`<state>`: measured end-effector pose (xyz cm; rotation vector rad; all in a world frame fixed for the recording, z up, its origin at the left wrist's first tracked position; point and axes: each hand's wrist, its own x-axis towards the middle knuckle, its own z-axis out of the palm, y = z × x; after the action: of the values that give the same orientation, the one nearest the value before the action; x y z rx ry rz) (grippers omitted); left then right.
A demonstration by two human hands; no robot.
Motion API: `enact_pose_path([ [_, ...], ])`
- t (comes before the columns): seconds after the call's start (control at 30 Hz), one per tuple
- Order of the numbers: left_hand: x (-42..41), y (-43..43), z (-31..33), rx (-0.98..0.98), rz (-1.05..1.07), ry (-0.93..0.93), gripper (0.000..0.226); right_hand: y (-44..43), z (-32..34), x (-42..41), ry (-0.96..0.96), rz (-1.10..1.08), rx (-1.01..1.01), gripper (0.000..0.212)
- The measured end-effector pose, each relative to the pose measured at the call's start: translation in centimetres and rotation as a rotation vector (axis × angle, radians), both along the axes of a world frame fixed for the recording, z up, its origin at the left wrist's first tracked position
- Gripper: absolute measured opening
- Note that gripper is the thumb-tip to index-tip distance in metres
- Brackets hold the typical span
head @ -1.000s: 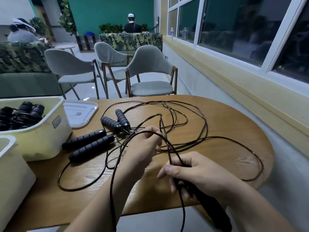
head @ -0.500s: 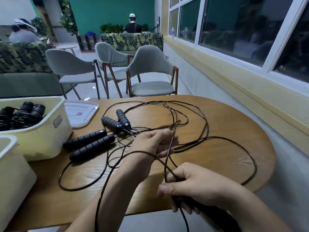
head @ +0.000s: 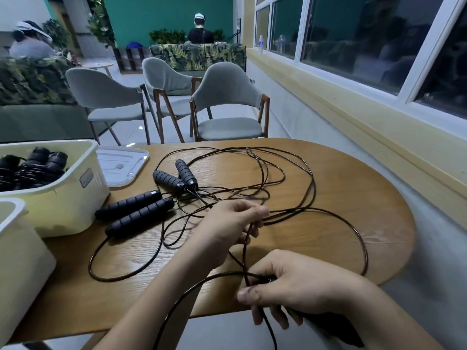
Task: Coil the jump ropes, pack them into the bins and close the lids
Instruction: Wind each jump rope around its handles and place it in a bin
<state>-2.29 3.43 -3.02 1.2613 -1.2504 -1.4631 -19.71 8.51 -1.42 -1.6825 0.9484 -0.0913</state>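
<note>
Thin black jump rope cords [head: 300, 183] lie tangled across the round wooden table [head: 328, 248]. My right hand [head: 298, 286] at the near table edge grips a black rope handle and loops of cord; the handle mostly hides under my palm. My left hand [head: 235, 221] is over the table's middle, fingers pinched on a strand of the same cord. Two long handles [head: 136, 210] and two shorter ones [head: 177, 178] lie loose to the left. A cream bin [head: 70, 188] at left holds coiled ropes [head: 30, 168].
A second cream bin [head: 17, 248] stands at the near left corner. A white lid [head: 121, 168] lies flat behind the first bin. Grey chairs [head: 227, 107] stand beyond the table, a wall with windows runs along the right, and people sit far back.
My left hand moved right and down toward the table, drawing the cord with it. My right hand slid lower toward the table edge, and the big raised loop dropped.
</note>
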Motion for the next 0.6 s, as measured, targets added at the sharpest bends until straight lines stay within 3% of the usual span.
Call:
enact_pose_path([
  [0.1, 0.0, -0.2, 0.4, -0.03, 0.054, 0.058, 0.016, -0.4, 0.3, -0.5, -0.056, -0.137, -0.171, 0.01],
  [0.23, 0.4, -0.3, 0.6, -0.029, 0.026, 0.096, 0.014, -1.5, 0.2, -1.4, -0.218, -0.495, -0.391, 0.016],
  [0.33, 0.8, -0.1, 0.4, -0.026, -0.055, 0.111, 0.009, -2.1, -0.5, -1.5, -0.358, -0.689, -0.435, 0.01],
  [0.43, 1.0, -0.1, 0.4, -0.009, -0.111, 0.156, 0.015, -2.1, -0.6, -1.2, -0.402, -0.706, -0.389, 0.021],
  [0.6, 1.0, 0.1, 0.7, 0.005, -0.112, 0.201, 0.012, -1.8, -0.6, -0.1, -0.445, -0.62, -0.274, 0.013],
])
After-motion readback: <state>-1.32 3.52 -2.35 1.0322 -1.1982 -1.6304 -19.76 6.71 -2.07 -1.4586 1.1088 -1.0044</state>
